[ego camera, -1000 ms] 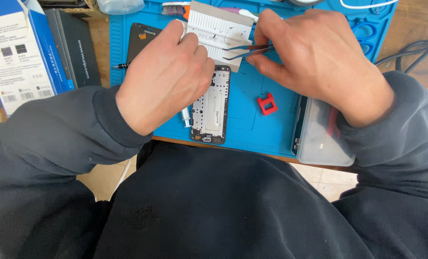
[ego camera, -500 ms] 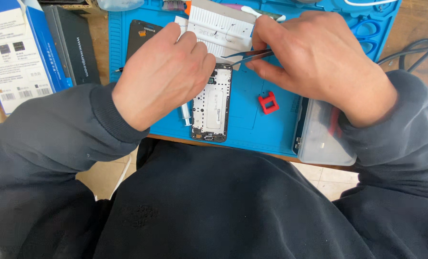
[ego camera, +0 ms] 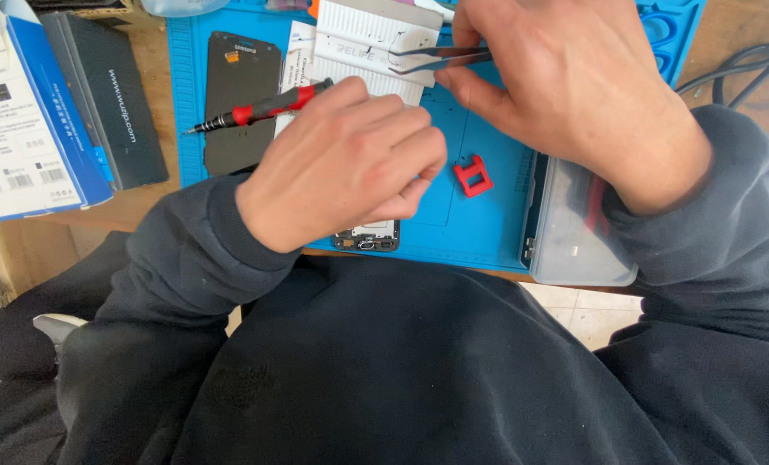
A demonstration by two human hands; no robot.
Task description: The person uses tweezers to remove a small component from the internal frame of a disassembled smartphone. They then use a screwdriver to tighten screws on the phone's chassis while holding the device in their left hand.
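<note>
Here, a head view down onto a blue work mat (ego camera: 488, 215) laid on a wooden worktop (ego camera: 134, 211) is shown. The left hand (ego camera: 341, 168), at the centre of the frame, is curled shut around a red-and-black screwdriver (ego camera: 259, 108), whose shaft is seen emerging above the knuckles with its tip pointing toward the upper left. Beneath this hand an opened phone frame (ego camera: 367, 237) is largely covered — only its lower end shows at the mat's near edge. The right hand (ego camera: 574, 86), in the upper right, is pinched on a pair of dark tweezers (ego camera: 440, 58), the tips of which are directed left over a white ribbed tray (ego camera: 367, 39) at the top centre. A dark phone panel (ego camera: 242, 95) is laid flat on the mat at the upper left, just under the screwdriver's tip. A small red block (ego camera: 473, 176) is placed on the mat between the two hands, apart from both. A clear plastic case (ego camera: 578, 224) is set at the mat's right edge, partly under the right wrist. At the far left, off the mat, a blue-and-white box (ego camera: 22, 120) and a dark flat box (ego camera: 108, 103) are seen side by side.
</note>
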